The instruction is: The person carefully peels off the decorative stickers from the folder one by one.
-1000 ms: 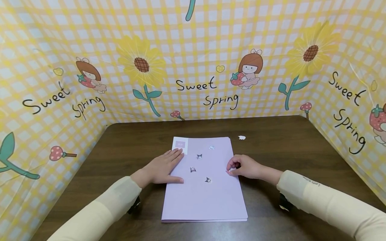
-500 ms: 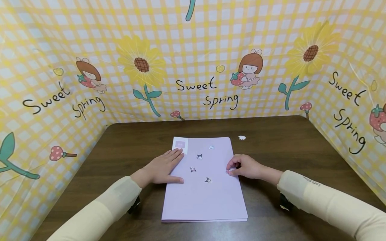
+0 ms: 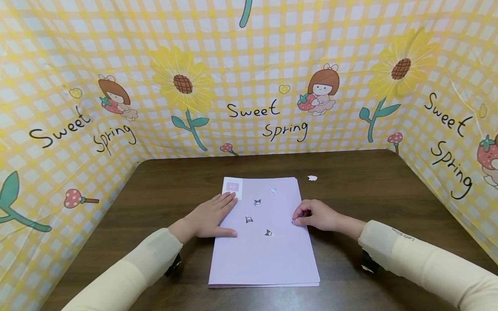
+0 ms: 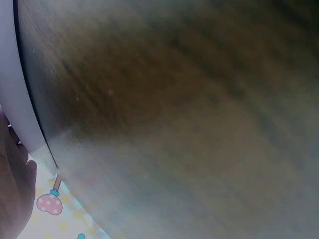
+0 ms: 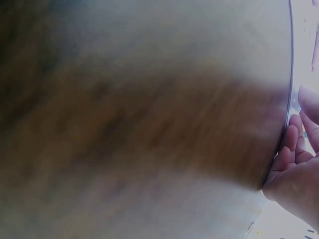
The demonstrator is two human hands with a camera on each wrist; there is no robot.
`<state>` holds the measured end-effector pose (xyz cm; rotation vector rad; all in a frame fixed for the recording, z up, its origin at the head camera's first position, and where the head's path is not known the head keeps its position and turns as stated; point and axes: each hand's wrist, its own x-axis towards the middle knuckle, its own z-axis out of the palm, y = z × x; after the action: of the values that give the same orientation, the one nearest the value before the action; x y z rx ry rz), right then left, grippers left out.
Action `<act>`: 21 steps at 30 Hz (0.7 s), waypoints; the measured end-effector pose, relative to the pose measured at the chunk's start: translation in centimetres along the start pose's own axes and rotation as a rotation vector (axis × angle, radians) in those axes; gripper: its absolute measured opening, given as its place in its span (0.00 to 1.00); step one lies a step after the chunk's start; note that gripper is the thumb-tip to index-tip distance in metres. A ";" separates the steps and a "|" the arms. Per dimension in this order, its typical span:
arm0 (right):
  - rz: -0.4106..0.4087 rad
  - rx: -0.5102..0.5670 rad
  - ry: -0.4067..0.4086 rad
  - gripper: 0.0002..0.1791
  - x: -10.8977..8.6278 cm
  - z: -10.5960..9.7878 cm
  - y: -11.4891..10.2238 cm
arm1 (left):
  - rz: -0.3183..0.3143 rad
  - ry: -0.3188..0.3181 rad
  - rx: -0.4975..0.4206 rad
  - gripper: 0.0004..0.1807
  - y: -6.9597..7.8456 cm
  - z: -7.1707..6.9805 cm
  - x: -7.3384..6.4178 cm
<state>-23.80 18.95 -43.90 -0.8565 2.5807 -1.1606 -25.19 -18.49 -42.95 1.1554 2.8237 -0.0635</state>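
Note:
A lilac folder (image 3: 268, 259) lies on the brown table with several small cartoon stickers on it, among them a dark-eared sticker (image 3: 269, 233) and a pale blue one (image 3: 273, 190). My left hand (image 3: 212, 217) rests flat on the folder's left side, thumb spread, fingertips at the white corner label (image 3: 232, 186). At the right edge my right hand (image 3: 314, 214) has its fingers curled. Its thumb and forefinger pinch a small sticker (image 3: 293, 222) low against the folder, mostly hidden by the fingertips. The right wrist view shows the curled fingers (image 5: 291, 137) beside the folder's edge.
A white scrap (image 3: 312, 178) lies on the table (image 3: 175, 181) beyond the folder's far right corner. A yellow checked cloth (image 3: 249, 65) with printed flowers and writing surrounds the back and sides of the table.
Less of the sticker shows under my right fingertips now, as the thumb and fingers have shifted slightly over it. My left hand and the folder stay put.

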 end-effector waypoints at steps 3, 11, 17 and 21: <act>0.014 0.001 0.004 0.03 0.0 -0.1 0.0 | 0.003 0.003 0.003 0.59 0.0 0.0 0.0; 0.044 0.008 0.015 0.02 0.3 -0.2 0.2 | 0.003 0.003 0.006 0.60 0.0 0.0 0.0; 0.051 0.014 0.021 0.02 0.5 -0.2 0.2 | 0.009 0.009 0.011 0.59 0.0 0.0 0.0; 0.049 0.011 0.027 0.02 0.5 -0.3 0.2 | 0.005 0.005 0.012 0.59 0.0 0.0 0.0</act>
<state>-24.44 18.91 -43.82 -0.7764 2.5989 -1.1794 -25.24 -18.48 -42.95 1.1671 2.8280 -0.0781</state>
